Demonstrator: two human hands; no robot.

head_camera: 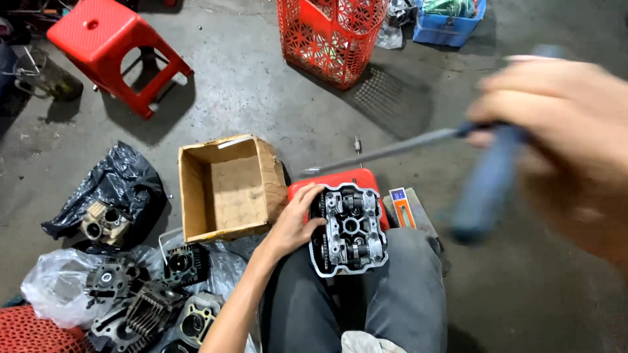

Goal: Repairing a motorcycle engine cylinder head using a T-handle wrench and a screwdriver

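Red stool [108, 39], open cardboard box [226, 186], red basket [330, 36]

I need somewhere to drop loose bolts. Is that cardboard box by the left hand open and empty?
Open and empty: the cardboard box has no lid over it, and only its bare brown floor and inner walls show.

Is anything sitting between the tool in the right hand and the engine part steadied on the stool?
Nothing visible: open air separates the tool's tip from the cylinder head. The left hand grips only its left edge.

cylinder head [348, 229]: matt grey metal | box [229, 186]: rough cardboard | stool [111, 46]: glossy plastic
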